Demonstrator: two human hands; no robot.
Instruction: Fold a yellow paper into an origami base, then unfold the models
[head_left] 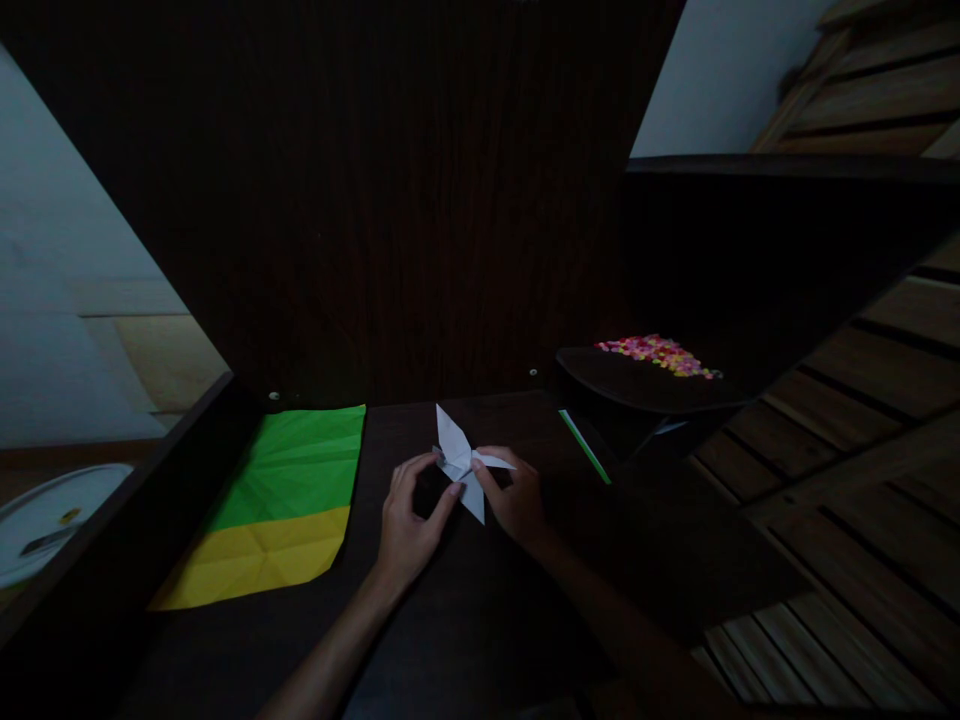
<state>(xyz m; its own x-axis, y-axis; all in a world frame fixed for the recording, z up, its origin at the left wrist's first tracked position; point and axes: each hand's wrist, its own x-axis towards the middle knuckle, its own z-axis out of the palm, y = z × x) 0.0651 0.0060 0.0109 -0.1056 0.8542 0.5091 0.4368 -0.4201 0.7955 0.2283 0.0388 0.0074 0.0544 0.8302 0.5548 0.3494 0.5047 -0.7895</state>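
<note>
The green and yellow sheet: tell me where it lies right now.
In the head view the green and yellow sheet lies flat on the dark table, left of the left hand, which with the right hand holds a folded white paper.

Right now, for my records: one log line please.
left hand + right hand: pinching white folded paper | green-yellow sheet left | dark desk

folded paper figure [461, 462] on table [465, 620] | creased sheet [281, 505] left of it | tray [645, 385] right, behind
</note>
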